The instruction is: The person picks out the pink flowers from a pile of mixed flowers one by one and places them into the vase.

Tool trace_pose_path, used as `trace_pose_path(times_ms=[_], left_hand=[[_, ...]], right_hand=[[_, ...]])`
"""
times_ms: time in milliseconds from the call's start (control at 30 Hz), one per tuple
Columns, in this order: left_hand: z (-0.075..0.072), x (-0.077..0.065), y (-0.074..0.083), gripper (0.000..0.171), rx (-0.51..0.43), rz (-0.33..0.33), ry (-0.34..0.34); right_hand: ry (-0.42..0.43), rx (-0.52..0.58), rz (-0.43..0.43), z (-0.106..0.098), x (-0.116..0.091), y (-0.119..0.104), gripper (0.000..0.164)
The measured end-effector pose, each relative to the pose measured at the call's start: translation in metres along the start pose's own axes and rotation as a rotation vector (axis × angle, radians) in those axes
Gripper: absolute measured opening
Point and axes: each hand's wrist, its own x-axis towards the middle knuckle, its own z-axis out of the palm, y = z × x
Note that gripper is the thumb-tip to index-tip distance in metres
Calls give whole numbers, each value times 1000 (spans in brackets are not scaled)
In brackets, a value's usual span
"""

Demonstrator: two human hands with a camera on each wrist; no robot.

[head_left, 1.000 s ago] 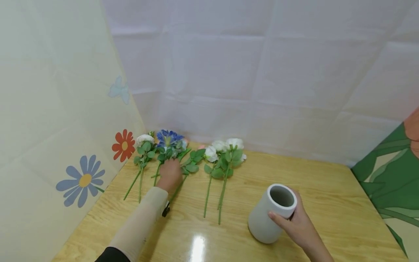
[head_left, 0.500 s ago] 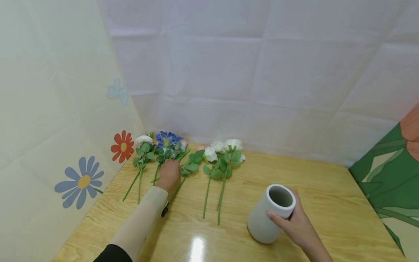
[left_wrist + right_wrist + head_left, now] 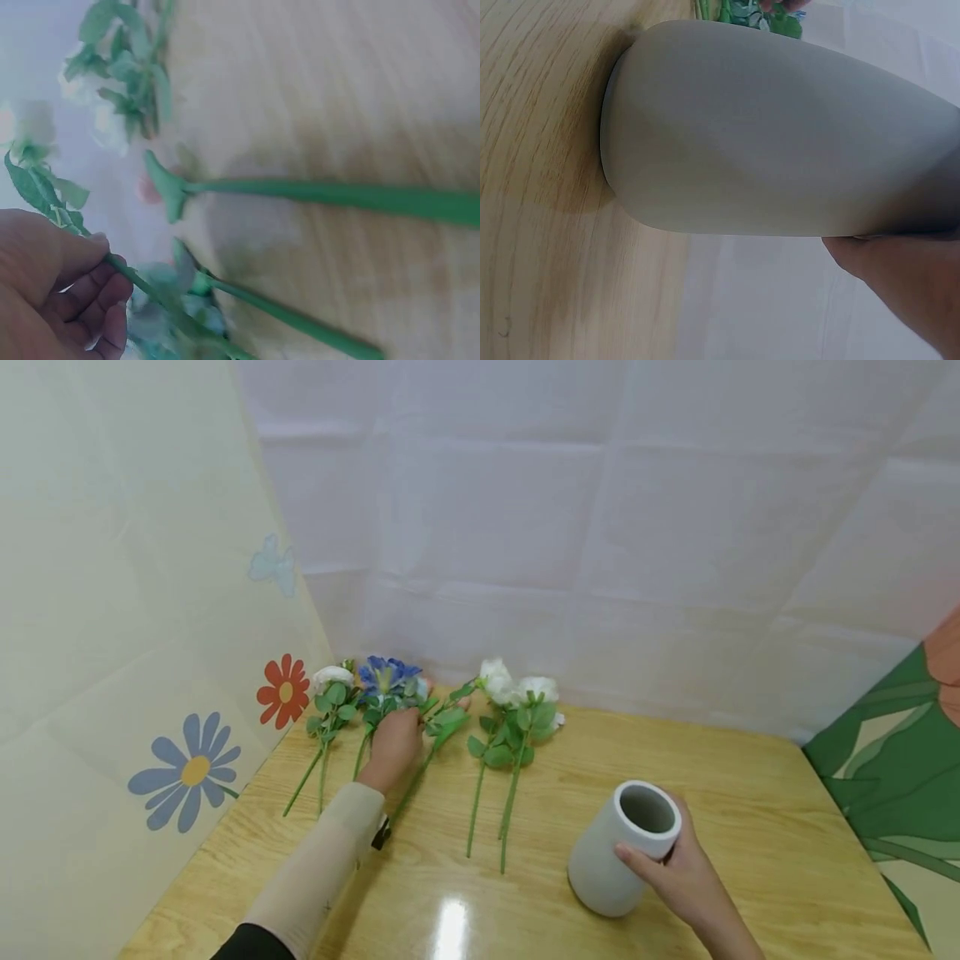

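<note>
In the left wrist view, my left hand [image 3: 67, 292] pinches the green stem [image 3: 150, 292] of a white flower [image 3: 30, 124] between thumb and fingertips. Its bloom shows raised in the head view, where the left hand [image 3: 396, 743] is low over the table at the back left. Beside that hand lies a blue flower [image 3: 388, 677]. On the right, my right hand [image 3: 686, 868] grips a pale grey vase [image 3: 607, 868] near its rim, the thumb across the front. The vase mouth faces up and looks hollow; its base stands on the table, as the right wrist view [image 3: 765, 135] also shows.
White flowers [image 3: 538, 690] with long stems lie right of the left hand. Another white flower [image 3: 332, 677] lies at the far left. Fabric backdrops [image 3: 480, 527] rise behind and beside the wooden table [image 3: 750, 793].
The left hand has turned and shifted slightly, lifting a white flower's head up and away from it. A green stem beside it moved too. The right hand and vase stay put.
</note>
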Motion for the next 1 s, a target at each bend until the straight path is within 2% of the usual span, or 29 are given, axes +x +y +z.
trace_pose_path(times_ms=[167,300,567,667,1000], left_hand=[[-5,2,16,8,-67,16,10],[-8,3,27,10,-92,28,43],[-12,6,39,10,-131,78,98],[-14,6,45,12,-143,77,85],[-21,3,64,19,-230,31,-28]], right_hand=[[6,-10,9,0,1,-1,78],[10,-11,16,0,0,-1,78],[4,-34,67,-1,0,0,79],[4,-33,67,-1,0,0,78],[18,-4,26,1,-1,-1,77]])
